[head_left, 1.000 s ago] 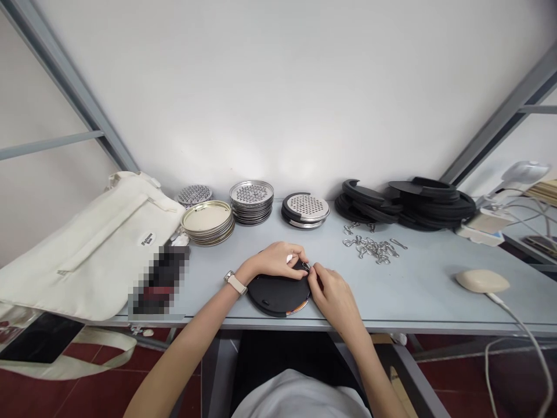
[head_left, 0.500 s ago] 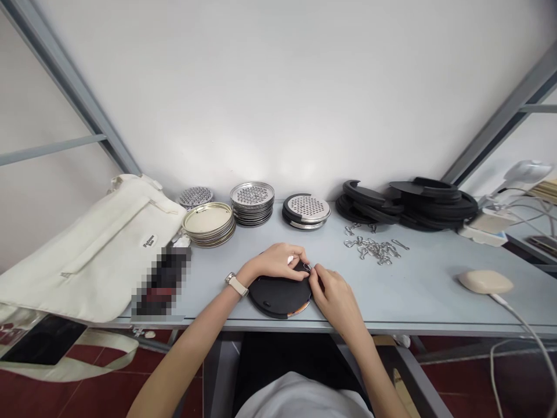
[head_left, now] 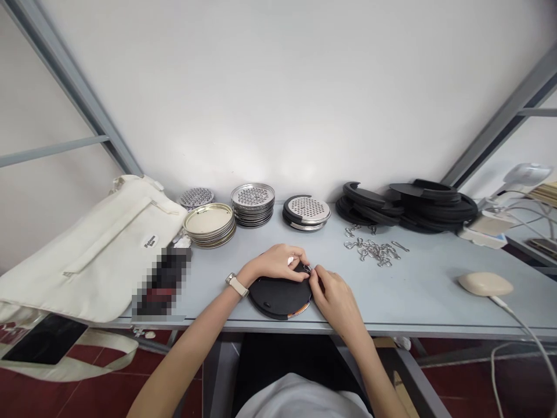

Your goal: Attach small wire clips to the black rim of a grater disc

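A round black cover point(head_left: 278, 297) lies at the table's front edge, with a strip of shiny, orange-tinted rim bare at its lower right. My left hand point(head_left: 279, 262) rests on it from the left, thumb and index finger curled close to its upper right edge. Between the fingertips of both hands shows a small metal clip point(head_left: 307, 268). My right hand point(head_left: 334, 295) pinches at the clip's right end, just beside the cover's edge. How the clip meets the cover is hidden by the fingers. Loose metal clips point(head_left: 376, 251) lie in a pile farther right.
Along the wall stand gold-coloured lids point(head_left: 209, 226), stacked perforated metal discs point(head_left: 253, 204), a perforated disc partly in black trim point(head_left: 307, 212), and black covers point(head_left: 369, 203) heaped beside more black rings point(head_left: 433, 206). A cream bag point(head_left: 96, 249) sits left; a corded cream device point(head_left: 486, 283) lies right.
Both hands stay at the same spot on the black cover, with barely visible finger movement around the clip. The whole view has shifted slightly.
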`<state>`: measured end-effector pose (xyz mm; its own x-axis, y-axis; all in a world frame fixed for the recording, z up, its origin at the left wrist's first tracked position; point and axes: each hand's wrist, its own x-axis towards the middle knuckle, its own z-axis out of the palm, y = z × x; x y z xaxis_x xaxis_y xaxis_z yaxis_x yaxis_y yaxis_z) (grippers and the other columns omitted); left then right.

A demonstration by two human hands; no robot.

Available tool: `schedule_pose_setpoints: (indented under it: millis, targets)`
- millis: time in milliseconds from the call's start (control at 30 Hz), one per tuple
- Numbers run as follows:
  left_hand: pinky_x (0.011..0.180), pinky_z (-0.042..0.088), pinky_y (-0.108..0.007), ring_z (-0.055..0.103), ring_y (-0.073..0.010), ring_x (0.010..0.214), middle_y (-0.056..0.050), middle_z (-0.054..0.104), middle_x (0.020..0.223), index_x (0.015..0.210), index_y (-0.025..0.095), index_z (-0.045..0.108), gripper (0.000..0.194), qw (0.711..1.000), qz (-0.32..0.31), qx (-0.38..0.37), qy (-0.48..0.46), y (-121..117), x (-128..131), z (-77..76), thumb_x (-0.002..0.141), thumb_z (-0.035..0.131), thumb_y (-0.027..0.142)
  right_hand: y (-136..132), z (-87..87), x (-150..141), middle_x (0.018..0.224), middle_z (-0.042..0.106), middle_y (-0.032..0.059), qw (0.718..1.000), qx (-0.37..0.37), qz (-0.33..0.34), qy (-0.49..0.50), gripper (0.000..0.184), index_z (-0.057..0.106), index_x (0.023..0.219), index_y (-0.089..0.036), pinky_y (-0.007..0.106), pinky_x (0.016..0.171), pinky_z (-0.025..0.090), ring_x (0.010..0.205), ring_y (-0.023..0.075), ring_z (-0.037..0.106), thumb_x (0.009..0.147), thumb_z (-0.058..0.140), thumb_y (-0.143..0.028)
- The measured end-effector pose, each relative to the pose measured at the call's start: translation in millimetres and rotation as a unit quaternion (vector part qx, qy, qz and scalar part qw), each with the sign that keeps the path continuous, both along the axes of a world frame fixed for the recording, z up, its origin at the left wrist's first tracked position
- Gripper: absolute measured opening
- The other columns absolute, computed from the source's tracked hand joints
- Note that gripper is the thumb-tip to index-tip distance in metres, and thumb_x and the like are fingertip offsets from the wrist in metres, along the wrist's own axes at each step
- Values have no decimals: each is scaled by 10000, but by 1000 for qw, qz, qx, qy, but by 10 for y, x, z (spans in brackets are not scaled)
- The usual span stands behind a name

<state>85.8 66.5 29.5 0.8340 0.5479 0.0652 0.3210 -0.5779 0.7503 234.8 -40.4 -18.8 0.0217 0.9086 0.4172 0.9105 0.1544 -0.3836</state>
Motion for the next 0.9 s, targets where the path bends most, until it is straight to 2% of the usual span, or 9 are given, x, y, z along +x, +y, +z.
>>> schedule_pose_setpoints:
  millis: [367, 900]
  targets:
    - [661, 400, -206, 455, -75, 556, 74, 491, 549, 834, 170, 627, 227, 1000, 2, 8, 11, 3, -8, 7, 695, 663, 346, 1, -14, 9, 603, 545, 13, 1000, -12, 0, -1, 262, 410, 712, -214, 255, 555, 297, 591, 173, 516, 955, 327, -269]
    - [596, 365, -198, 470, -87, 548, 82, 484, 556, 850, 201, 566, 190, 999, -3, 49, 16, -29, -12, 43, 697, 645, 281, 5, -14, 6, 589, 548, 15, 1000, 8, 3, -8, 268, 425, 708, -214, 257, 543, 294, 570, 170, 517, 951, 326, -268]
